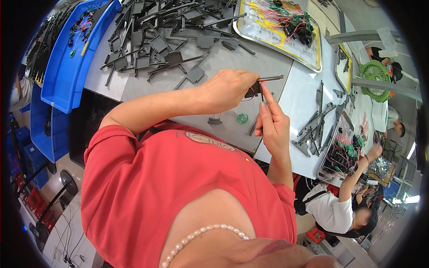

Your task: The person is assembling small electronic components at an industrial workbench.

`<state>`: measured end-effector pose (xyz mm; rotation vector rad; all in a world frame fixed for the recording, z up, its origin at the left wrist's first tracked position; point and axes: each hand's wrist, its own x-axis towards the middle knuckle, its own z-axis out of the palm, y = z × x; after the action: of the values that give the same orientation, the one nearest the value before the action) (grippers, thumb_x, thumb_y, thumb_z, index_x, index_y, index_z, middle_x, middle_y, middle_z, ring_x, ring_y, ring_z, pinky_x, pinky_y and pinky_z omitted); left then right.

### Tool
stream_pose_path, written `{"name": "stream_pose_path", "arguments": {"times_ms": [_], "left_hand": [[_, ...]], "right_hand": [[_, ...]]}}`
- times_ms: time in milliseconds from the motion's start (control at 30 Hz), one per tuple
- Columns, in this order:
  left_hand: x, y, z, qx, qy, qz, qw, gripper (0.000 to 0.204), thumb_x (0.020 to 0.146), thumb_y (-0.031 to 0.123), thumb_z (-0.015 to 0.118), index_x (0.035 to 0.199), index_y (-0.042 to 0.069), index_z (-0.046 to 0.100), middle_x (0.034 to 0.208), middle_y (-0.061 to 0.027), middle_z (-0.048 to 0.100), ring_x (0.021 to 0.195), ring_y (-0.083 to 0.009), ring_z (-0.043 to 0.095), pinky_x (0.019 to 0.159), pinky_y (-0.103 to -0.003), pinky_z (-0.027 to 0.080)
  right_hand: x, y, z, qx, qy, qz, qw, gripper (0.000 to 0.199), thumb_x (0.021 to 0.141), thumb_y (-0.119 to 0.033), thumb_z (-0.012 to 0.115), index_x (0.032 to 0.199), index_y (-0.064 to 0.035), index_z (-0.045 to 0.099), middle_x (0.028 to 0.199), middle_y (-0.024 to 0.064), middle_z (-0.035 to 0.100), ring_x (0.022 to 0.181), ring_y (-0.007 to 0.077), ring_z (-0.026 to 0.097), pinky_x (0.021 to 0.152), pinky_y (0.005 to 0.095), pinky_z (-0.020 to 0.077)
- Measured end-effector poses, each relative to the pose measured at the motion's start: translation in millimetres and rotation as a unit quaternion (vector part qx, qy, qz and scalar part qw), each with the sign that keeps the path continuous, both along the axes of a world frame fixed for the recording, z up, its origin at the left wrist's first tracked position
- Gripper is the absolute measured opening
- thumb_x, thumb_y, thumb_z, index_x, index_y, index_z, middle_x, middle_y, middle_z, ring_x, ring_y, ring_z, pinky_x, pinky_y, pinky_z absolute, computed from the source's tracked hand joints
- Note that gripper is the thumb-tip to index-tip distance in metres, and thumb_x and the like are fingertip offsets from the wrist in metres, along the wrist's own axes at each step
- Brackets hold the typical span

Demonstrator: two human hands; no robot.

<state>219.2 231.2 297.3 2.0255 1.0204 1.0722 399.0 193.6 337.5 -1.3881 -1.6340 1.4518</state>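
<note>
My left hand (230,89) is closed on a black plastic part (254,90), which has a flat plate and a long thin arm pointing right. A thin red wire loops below the part. My right hand (273,127) meets it from below, with the index finger stretched up along the part and the thumb close beside it; the other fingers are curled and partly hidden. Just below on the table lie a small green round piece (242,118) and a small black block (215,121). Whether the wire joins them to the part, I cannot tell.
Loose black plastic parts (161,43) pile up at the back. A tray (318,58) with wired green pieces stands back right; more black parts (316,127) and another wired tray (328,158) lie right. Blue bins (62,85) stand left. A co-worker (333,207) sits at right.
</note>
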Motion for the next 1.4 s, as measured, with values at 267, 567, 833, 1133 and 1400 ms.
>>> {"name": "stream_pose_path", "arguments": {"times_ms": [267, 567, 833, 1133, 1400], "left_hand": [[-0.2, -1.7, -3.7, -0.009, 0.015, 0.006, 1.0, 0.022, 0.075, -0.001, 0.054, 0.096, -0.003, 0.052, 0.081, -0.0174, 0.058, 0.072, -0.0363, 0.059, 0.061, -0.041, 0.047], [-0.1, -0.1, -3.3, -0.001, 0.046, 0.006, 0.999, 0.021, 0.073, 0.0, 0.056, 0.093, -0.002, 0.052, 0.079, -0.0156, 0.058, 0.069, -0.0349, 0.058, 0.058, -0.041, 0.047], [-0.8, 0.7, -2.6, 0.01, 0.061, -0.002, 0.998, 0.02, 0.074, 0.0, 0.055, 0.093, -0.002, 0.053, 0.08, -0.0155, 0.058, 0.07, -0.0344, 0.059, 0.059, -0.04, 0.047], [-1.5, -0.6, -2.0, 0.019, 0.067, -0.007, 0.998, 0.028, 0.072, -0.002, 0.056, 0.099, -0.004, 0.051, 0.083, -0.0166, 0.058, 0.071, -0.0345, 0.059, 0.06, -0.04, 0.047], [-2.3, -1.1, -4.1, 0.042, 0.102, -0.021, 0.994, 0.038, 0.07, -0.005, 0.056, 0.107, -0.004, 0.047, 0.085, -0.0167, 0.056, 0.073, -0.0337, 0.059, 0.061, -0.04, 0.047]], "right_hand": [[-7.3, 3.1, 4.3, 0.047, -0.09, -0.012, 0.995, 0.036, 0.092, -0.009, 0.044, 0.128, -0.0096, 0.049, 0.051, 0.0004, 0.046, 0.043, 0.0056, 0.044, 0.044, 0.0223, 0.0391], [-6.4, 5.3, 8.2, 0.033, -0.092, -0.019, 0.995, 0.035, 0.091, -0.009, 0.044, 0.125, -0.0075, 0.051, 0.05, -0.0001, 0.046, 0.044, 0.0052, 0.045, 0.044, 0.0217, 0.0388], [3.4, 12.3, 9.6, -0.072, -0.016, -0.003, 0.997, 0.034, 0.093, -0.012, 0.044, 0.126, -0.0073, 0.051, 0.051, -0.0019, 0.045, 0.043, 0.0044, 0.042, 0.044, 0.0203, 0.0369], [4.4, 12.5, 13.3, -0.061, -0.038, 0.012, 0.997, 0.035, 0.093, -0.013, 0.043, 0.127, -0.0071, 0.049, 0.051, -0.0014, 0.045, 0.043, 0.0049, 0.042, 0.044, 0.0208, 0.0374], [5.8, 13.5, 14.7, -0.069, -0.037, 0.015, 0.997, 0.035, 0.093, -0.014, 0.043, 0.128, -0.0074, 0.049, 0.051, -0.001, 0.046, 0.043, 0.005, 0.043, 0.044, 0.0209, 0.0375]]}}
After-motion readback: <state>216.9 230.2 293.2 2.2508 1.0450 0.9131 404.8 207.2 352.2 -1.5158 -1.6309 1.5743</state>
